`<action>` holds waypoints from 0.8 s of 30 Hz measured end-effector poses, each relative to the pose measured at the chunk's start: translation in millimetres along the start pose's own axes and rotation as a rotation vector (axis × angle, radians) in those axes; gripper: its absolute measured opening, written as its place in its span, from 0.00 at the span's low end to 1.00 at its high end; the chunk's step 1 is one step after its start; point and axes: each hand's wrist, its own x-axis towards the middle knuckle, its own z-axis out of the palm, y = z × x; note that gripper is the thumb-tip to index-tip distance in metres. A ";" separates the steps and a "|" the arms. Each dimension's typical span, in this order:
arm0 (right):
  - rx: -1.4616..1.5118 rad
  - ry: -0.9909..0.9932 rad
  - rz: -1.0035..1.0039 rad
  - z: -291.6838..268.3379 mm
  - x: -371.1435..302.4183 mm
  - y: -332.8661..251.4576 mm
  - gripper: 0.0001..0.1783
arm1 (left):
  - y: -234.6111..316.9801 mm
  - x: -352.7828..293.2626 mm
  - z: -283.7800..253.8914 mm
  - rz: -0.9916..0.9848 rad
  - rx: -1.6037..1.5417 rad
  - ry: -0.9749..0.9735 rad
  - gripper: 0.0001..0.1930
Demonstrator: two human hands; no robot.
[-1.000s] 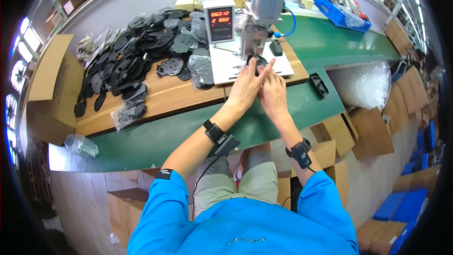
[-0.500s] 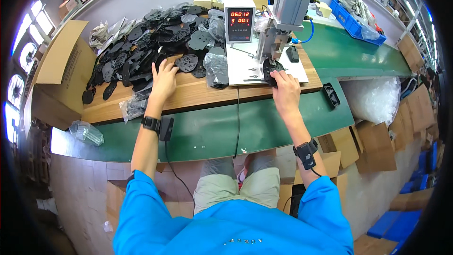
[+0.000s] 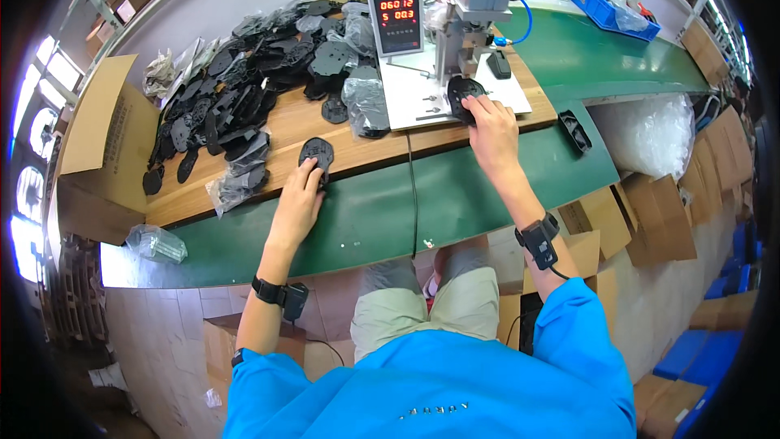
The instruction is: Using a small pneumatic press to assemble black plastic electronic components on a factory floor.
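My left hand (image 3: 302,199) has its fingers closed on the near end of a flat, oval black plastic part (image 3: 317,151), at the front edge of the wooden board. With my right hand (image 3: 494,132), I grip the right side of another black plastic part (image 3: 460,94), fingers over its edge. That part sits on the white base plate (image 3: 410,85), just below the head of a grey pneumatic press (image 3: 465,47). My fingertips hide some of both parts.
A heap of black plastic parts (image 3: 219,102), some bagged, covers the board's left. A digital display box (image 3: 396,20) stands beside the press. An open carton (image 3: 106,158) is at far left, a blue crate (image 3: 605,8) at back right. A black tray-like piece (image 3: 574,132) lies right.
My left hand has come back from the heap toward the near edge, bringing an oval black part along. My right hand remains on its part at the press. The display reading has changed.
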 end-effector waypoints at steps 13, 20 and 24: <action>0.028 0.061 0.010 5.8 -4.4 3.8 0.19 | 52.9 50.5 -23.8 0.134 -0.013 0.278 0.28; 0.329 0.229 0.236 -79.6 -70.8 -20.2 0.23 | 143.2 140.7 19.5 0.409 -0.029 0.322 0.33; 0.300 0.198 0.449 -113.3 -195.4 -12.0 0.24 | 172.8 189.6 52.4 0.421 -0.012 0.306 0.30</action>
